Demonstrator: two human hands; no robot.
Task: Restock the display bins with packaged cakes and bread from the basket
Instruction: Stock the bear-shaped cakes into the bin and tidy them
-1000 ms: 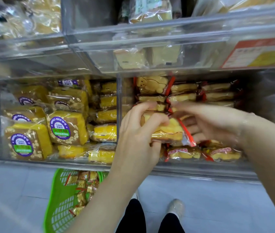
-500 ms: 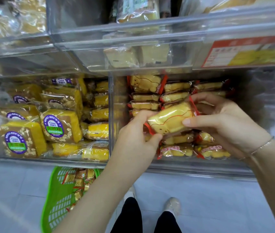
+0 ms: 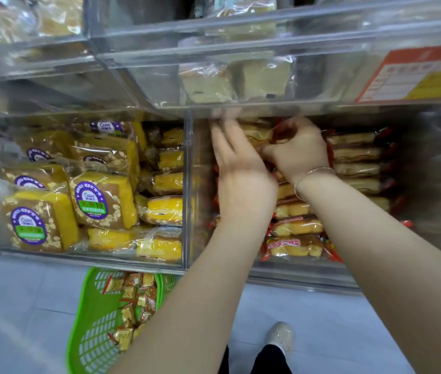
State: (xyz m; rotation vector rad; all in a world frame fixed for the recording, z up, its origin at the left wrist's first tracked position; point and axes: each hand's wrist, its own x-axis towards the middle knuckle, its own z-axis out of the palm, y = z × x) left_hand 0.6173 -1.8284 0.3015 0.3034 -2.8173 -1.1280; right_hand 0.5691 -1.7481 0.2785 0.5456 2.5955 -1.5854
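Here the right hand (image 3: 298, 151) pinches a red-edged clear packet of yellow cake (image 3: 261, 134) atop the stack in the right clear plastic display bin (image 3: 305, 273); the left hand (image 3: 236, 171), fingers spread, lies against it. The green plastic basket (image 3: 89, 336) sits near-left on the floor.

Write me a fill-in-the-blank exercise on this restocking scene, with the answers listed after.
1. The basket standing on the floor is coloured ____.
2. Both hands reach into the bin of cakes in ____-trimmed wrappers.
3. The bracelet sits on the wrist of the ____ hand.
4. The oat-topped cakes with round purple labels lie in the bin to the ____ of the left hand.

Answers: green; red; right; left
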